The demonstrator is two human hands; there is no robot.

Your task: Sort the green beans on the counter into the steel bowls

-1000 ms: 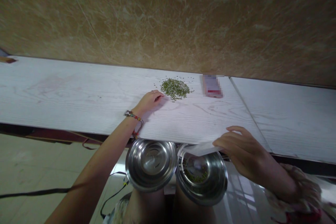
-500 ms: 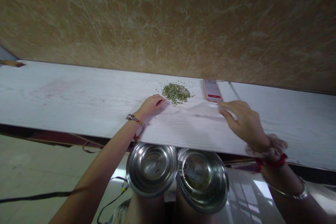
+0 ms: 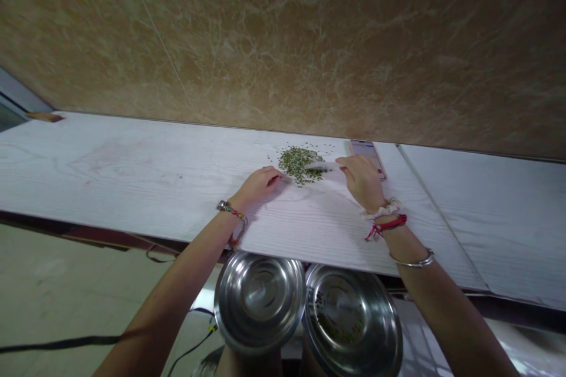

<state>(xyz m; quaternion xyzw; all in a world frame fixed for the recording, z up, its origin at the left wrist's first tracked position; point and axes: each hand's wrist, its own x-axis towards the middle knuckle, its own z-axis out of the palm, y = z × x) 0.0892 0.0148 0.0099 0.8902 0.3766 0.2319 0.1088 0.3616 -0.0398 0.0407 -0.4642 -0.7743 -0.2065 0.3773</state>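
Green beans (image 3: 300,162), small and loose, lie in a heap on the white table (image 3: 154,171). My left hand (image 3: 260,182) rests on the tabletop at the left of the heap, its fingers curled together. What they hold, if anything, cannot be made out. Over the heap's right side my right hand (image 3: 360,179) pinches a clear plastic spoon-like tool (image 3: 325,165), whose far end lies among the beans. Its exact shape is blurred.
Two metal bowls sit on my lap below the table edge: a left bowl (image 3: 225,312) and a right bowl (image 3: 389,318) with some green beans inside. A phone (image 3: 374,156) lies behind my right hand. A brown marbled wall (image 3: 283,41) borders the table's back.
My right hand has moved left and slightly away from me, bringing the clear tool onto the bean heap. My left hand stays beside the heap. The view has shifted slightly.
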